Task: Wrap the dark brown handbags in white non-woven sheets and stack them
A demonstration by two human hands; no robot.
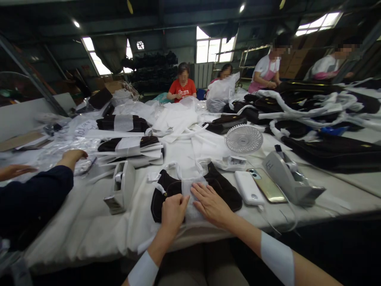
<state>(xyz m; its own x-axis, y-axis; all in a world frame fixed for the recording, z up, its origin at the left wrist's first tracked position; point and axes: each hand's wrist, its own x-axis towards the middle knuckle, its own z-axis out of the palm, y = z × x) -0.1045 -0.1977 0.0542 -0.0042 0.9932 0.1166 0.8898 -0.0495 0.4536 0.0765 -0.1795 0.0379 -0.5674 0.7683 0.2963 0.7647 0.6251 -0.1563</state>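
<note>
A dark brown handbag (224, 191) lies flat on the cloth-covered table in front of me. Around its middle runs a strip of thin white wrapping paper (187, 186). My right hand (210, 203) rests open on that strip, fingers stretched out and pointing up and left. On the bag's left half is my left hand (173, 212), its fingers curled in and the thumb at the paper's edge; whatever those fingers pinch is hidden. The bag's strap, wrapped in white, loops above it. A small white tag (154, 177) lies by the bag's upper left corner.
Tape dispensers stand left (122, 190) and right (290, 178). Close on the right are a white power bank (248, 186) with a cable, a phone (266, 184) and a small fan (244, 140). Wrapped bags (131, 145) are stacked behind. A co-worker's arm (64, 171) reaches in from the left.
</note>
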